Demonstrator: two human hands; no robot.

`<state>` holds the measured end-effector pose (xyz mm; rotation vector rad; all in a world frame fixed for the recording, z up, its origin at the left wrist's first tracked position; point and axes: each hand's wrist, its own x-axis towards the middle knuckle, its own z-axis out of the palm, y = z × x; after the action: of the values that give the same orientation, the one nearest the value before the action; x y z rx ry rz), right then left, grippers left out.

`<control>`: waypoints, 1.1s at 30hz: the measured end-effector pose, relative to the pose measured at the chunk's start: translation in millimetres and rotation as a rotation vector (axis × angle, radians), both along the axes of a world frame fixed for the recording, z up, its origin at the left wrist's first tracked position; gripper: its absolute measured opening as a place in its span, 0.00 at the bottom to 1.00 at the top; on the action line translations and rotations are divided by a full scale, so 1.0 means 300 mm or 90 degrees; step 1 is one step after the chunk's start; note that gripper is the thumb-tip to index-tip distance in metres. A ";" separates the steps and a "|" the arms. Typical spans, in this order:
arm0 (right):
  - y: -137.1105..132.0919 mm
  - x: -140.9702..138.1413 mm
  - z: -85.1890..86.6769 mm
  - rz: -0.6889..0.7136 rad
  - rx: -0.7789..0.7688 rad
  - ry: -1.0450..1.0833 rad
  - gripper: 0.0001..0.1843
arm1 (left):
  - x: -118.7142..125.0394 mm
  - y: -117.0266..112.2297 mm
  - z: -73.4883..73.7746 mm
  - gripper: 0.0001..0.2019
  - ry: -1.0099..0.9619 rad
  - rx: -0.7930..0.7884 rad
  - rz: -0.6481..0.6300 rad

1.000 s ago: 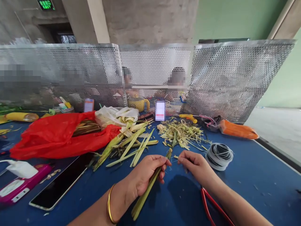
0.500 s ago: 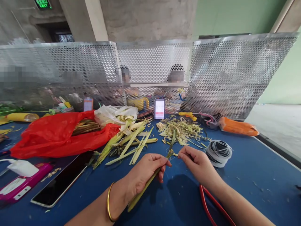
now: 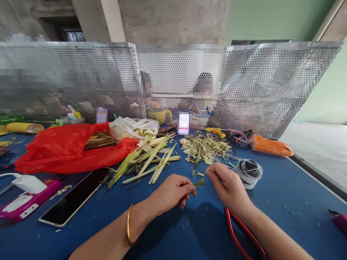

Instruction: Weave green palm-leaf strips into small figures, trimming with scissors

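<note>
Red plastic bag is on our L, w/ dry brown leaves showing in its mouth; just R of it, a whitish see-thru bag w/ pale husk strips at its opening. Small tray w/ bottles is far L. Long green stalks lie in front of the bags, & a heap of shreds is on the counter beyond our hands.

Perforated metal screen closes off the back; counter's R edge runs diagonally, w/ an orange packet nr it. Open room btwn our R forearm & that edge, bar scraps & a purple item; more btwn our forearms. Red handles lie partly under the R forearm.

Our L hand is clamped, thumb vs. fingers, on a green stem; its end pokes out btwn both hands, rest hidden. R hand: thumb & index tips together on a fine thread, apart from the stem; wound spool sits just beside it.
</note>
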<state>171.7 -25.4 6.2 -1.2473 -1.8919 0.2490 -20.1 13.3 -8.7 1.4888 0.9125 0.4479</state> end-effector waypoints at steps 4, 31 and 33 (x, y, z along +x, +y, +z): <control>0.013 0.005 -0.013 0.023 -0.039 0.015 0.10 | -0.008 -0.025 0.036 0.11 0.065 0.141 -0.094; -0.065 -0.120 -0.072 0.193 0.027 -0.242 0.11 | 0.001 0.013 0.003 0.15 0.190 0.440 0.093; -0.076 -0.132 -0.072 0.195 0.048 -0.291 0.11 | 0.005 0.014 -0.005 0.15 0.206 0.439 0.082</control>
<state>132.0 -48.4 -15.5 -1.0179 -2.4647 0.0511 -18.6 17.5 -10.2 2.1815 1.1801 0.6715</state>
